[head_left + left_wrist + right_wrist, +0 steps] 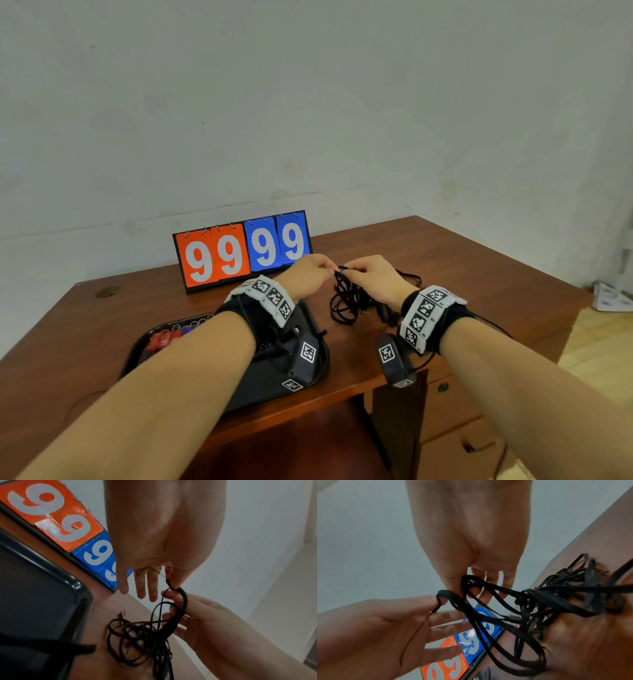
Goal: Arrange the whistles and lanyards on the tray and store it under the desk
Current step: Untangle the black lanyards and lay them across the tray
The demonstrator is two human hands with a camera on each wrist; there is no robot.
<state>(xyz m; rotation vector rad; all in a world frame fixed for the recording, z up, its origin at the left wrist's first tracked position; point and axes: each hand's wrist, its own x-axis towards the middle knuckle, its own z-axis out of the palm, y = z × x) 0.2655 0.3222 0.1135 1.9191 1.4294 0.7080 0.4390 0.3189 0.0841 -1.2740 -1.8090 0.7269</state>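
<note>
A tangle of black lanyards (346, 303) hangs from both hands down onto the wooden desk (462, 267). My left hand (325, 270) pinches one lanyard's end between thumb and forefinger (176, 580), its other fingers straight. Just to the right, my right hand (352, 272) pinches loops of the same tangle (556, 595) near its top. The black tray (144, 346) lies at the left under my left forearm. Red whistles (163, 340) and a blue one sit at its far end, partly hidden by the arm.
A flip scoreboard (239, 251) reading 99 99 stands at the back by the wall. A small round cap (107, 292) sits in the desk's far left. Drawers (452, 411) are at the right under the desk, with an open recess (291, 445) beside them.
</note>
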